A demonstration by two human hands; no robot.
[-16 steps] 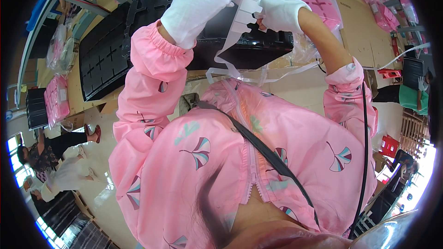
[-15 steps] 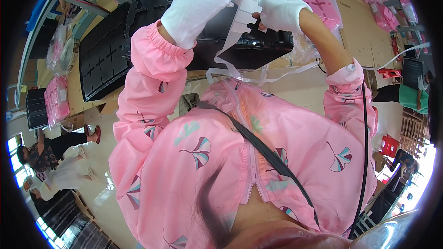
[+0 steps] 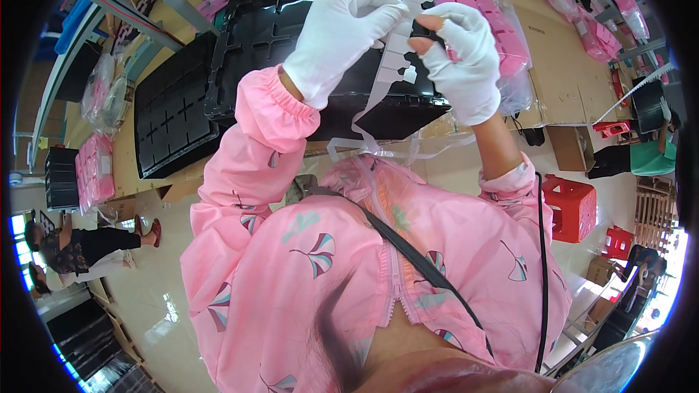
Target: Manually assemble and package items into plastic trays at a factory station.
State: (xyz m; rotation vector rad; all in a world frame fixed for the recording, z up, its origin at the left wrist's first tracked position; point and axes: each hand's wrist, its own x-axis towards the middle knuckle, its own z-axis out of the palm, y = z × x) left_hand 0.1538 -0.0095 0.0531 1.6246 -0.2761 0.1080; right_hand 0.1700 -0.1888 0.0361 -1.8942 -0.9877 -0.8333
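My left hand (image 3: 346, 40), in a white glove, pinches a long white paper strip (image 3: 391, 65) with a notched right edge. The strip slants over a black plastic tray (image 3: 266, 36) with cross-shaped moulded marks, and its narrow tail hangs over the near side. Just right of the strip is my right hand (image 3: 466, 62), also gloved, with thumb and forefinger tips bare. Those two fingertips are apart, and I see nothing between them. A small white tab (image 3: 410, 74) shows beside the strip, below the right fingertips; whether it is attached I cannot tell.
Another black tray (image 3: 175, 105) leans at the left on the cardboard-covered bench (image 3: 564, 65). Pink trays (image 3: 502, 33) in clear plastic lie behind my right hand. Metal rack bars (image 3: 138, 11) stand far left. A red stool (image 3: 571, 207) is at right. Other people are farther off on both sides.
My right hand has come off the strip and turned, its thumb and forefinger now apart. My left hand has moved slightly down and right, still on the strip.
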